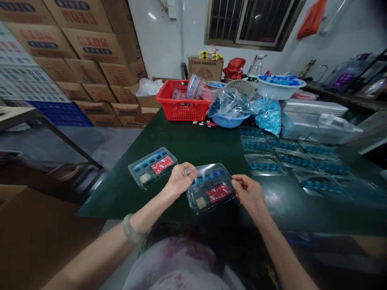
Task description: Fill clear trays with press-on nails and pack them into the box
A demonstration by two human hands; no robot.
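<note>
A clear plastic tray (198, 189) lies on the green table in front of me, with blue pieces along its far side, a red printed packet (218, 192) and a small pale block (201, 202) inside. My left hand (183, 177) pinches its far left edge, fingers closed. On the opposite side, my right hand (246, 189) grips the right edge between thumb and fingers. Left of it rests a second clear tray (139, 165) with similar contents, touched by neither hand.
Several clear trays (267, 166) with blue pieces cover the green table's (193, 141) right side. Behind stand a red basket (186, 110), a blue basin (231, 122), a white basin (279, 90) and stacked plastic containers (316, 108). Cartons (90, 48) are piled at the far left.
</note>
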